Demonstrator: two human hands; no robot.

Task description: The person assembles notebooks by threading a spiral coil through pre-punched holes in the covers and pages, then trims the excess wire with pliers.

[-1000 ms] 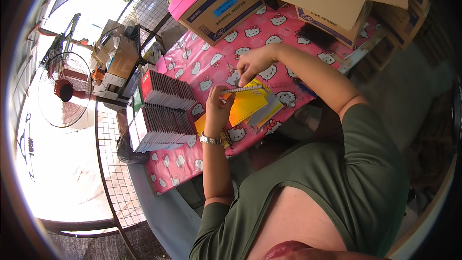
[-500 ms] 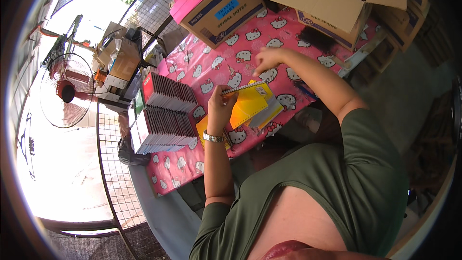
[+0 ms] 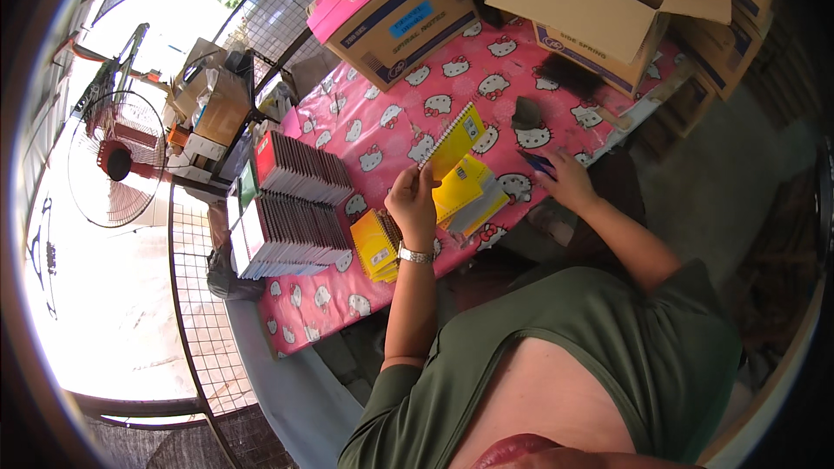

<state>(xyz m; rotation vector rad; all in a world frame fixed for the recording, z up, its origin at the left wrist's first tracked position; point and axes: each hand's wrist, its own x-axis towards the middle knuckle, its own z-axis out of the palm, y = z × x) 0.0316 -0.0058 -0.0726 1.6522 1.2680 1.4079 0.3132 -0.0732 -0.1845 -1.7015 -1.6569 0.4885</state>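
My left hand is closed on the lower end of a yellow spiral notebook, held tilted up above the table. Below it lie more yellow spiral notebooks, fanned over sheets with grey faces. Near my left wrist sits a small stack of yellow spiral notebooks. By the table's near right edge, my right hand has its fingers around a small dark tool with blue on it; its exact kind is unclear. A dark grey lump rests on the cloth beyond that hand.
Rows of notebooks stand packed on the left of the pink-clothed table. A closed carton and an open carton sit at the back. Black bristly strands lie before the open one. A fan stands far left.
My right hand has left the notebook's binding, come back toward the table edge and taken hold of the dark tool. My left hand has raised and turned the notebook, its cover now showing.
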